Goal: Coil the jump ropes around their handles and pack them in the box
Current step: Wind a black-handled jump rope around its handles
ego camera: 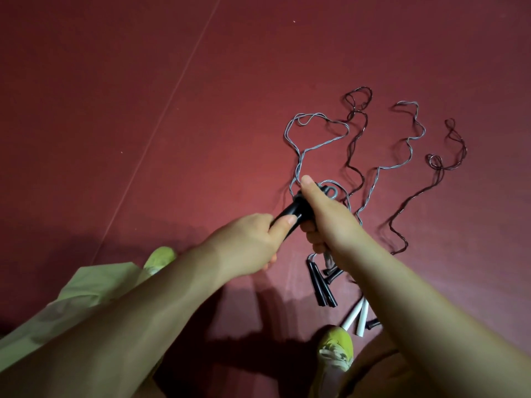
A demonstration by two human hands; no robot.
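Red floor (115,81) filled almost the whole view, with one thin pale line (161,110) running across it; no box could be seen anywhere. Both hands were up over the middle of the floor; the left hand (253,248) was curled around the bottom end of the black handles (290,211), and the right hand (324,214) was wrapped around the top end, thumb pointing up. From there the grey rope (316,130) ran out in loose loops toward the far side; I could not tell if any turns were on the handles yet. Right beside it lay two dark ropes (359,133) and another grey one (411,130), all wiggly and close together; more black handles (323,285) and white handles (357,315) sat near the yellow shoe (336,350). Pulling the grey rope in fast could have dragged a dark rope along, because they seemed to cross near the hands; that would have made a knot. Loose winding could also have slipped off.
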